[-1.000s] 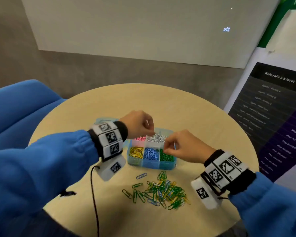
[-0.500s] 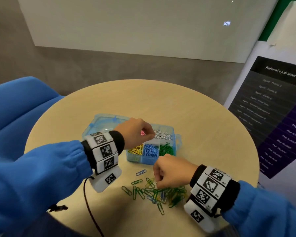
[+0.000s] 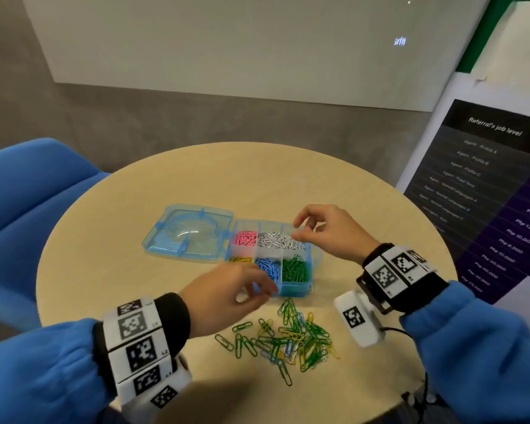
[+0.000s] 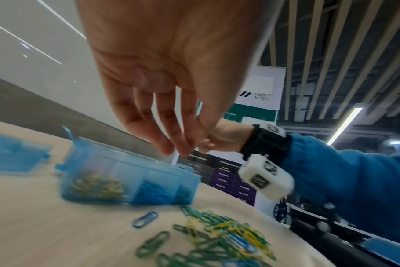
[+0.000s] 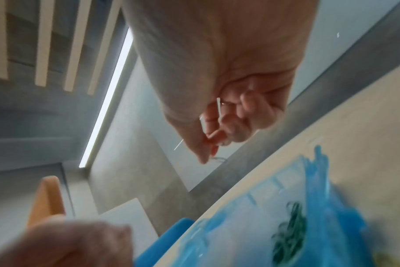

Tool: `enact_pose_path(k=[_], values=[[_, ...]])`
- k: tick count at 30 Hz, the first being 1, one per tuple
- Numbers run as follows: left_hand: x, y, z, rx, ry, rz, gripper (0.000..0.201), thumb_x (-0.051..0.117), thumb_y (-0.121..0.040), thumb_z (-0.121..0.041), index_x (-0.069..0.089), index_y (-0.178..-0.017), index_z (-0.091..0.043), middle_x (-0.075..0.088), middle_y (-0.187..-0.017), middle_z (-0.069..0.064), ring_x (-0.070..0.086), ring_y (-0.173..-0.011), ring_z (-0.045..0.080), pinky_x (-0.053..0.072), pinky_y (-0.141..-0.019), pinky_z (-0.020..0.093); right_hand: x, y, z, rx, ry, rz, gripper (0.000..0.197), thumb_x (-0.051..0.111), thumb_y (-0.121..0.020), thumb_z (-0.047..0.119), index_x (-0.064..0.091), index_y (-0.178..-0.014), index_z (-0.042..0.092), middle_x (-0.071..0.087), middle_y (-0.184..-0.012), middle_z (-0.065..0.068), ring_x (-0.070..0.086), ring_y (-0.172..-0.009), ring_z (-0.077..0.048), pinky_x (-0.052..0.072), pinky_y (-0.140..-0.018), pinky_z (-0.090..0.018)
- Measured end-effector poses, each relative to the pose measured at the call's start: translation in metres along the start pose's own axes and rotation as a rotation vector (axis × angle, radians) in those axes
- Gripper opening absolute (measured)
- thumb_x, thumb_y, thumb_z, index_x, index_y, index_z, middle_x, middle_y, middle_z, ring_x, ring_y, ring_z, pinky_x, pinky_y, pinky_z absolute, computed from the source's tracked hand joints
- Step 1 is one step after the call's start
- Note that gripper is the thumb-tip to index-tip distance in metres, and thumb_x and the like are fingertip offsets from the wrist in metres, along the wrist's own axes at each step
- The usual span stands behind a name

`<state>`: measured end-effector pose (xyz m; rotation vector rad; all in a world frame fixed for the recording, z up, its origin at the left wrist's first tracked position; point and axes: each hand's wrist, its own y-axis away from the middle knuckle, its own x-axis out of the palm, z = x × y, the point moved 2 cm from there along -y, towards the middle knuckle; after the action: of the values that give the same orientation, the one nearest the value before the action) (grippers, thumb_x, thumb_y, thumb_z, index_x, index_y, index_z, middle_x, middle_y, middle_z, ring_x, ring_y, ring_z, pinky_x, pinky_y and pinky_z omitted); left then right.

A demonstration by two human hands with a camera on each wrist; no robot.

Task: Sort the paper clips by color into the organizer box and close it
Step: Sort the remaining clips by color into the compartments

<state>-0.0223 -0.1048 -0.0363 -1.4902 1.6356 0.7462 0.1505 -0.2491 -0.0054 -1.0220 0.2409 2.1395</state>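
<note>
The blue organizer box (image 3: 291,289) lies open on the round table, its lid (image 3: 193,234) flat to the left. Pink (image 3: 245,238), white (image 3: 277,240), yellow, blue (image 3: 268,267) and green (image 3: 294,269) clips fill separate compartments. A loose pile of clips (image 3: 291,338), mostly green and yellow with a few blue, lies in front of the box. My right hand (image 3: 300,231) hovers over the white compartment and pinches a thin pale clip (image 5: 217,158) between thumb and forefinger. My left hand (image 3: 257,293) hangs over the box's front left corner, fingers relaxed and holding nothing.
A blue chair (image 3: 28,191) stands to the left of the table. A dark poster board (image 3: 487,191) leans at the right. The table's far half (image 3: 257,175) is bare wood. A black cable (image 3: 423,390) runs off the table's right front edge.
My right hand has risen from the loose pile to above the white compartment with a clip. My left hand has drawn back from the pink compartment to the box's front.
</note>
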Motion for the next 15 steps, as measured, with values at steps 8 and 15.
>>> enact_pose_path(k=[8,15], values=[[0.042,-0.001,-0.018,0.179,-0.249,0.363,0.054,0.048,-0.099,-0.032,0.031,-0.15,-0.029,0.027,-0.156,-0.014,0.026,-0.14,0.006,0.023,-0.114,0.022,0.004,0.019,-0.052,0.344,0.196,0.157,0.006,0.064,-0.09,0.019,0.066,-0.087,0.013,0.061,-0.074,0.003,0.056,-0.061,-0.007,0.041,-0.047,-0.015],[0.039,0.008,-0.01,0.18,-0.222,0.322,0.044,0.049,-0.098,-0.035,0.046,-0.141,-0.028,0.04,-0.145,-0.014,0.037,-0.131,0.004,0.03,-0.108,0.018,0.009,0.015,-0.057,0.447,-0.009,0.222,0.012,0.07,-0.086,0.012,0.066,-0.097,0.011,0.067,-0.085,-0.004,0.061,-0.063,-0.011,0.049,-0.052,-0.021]])
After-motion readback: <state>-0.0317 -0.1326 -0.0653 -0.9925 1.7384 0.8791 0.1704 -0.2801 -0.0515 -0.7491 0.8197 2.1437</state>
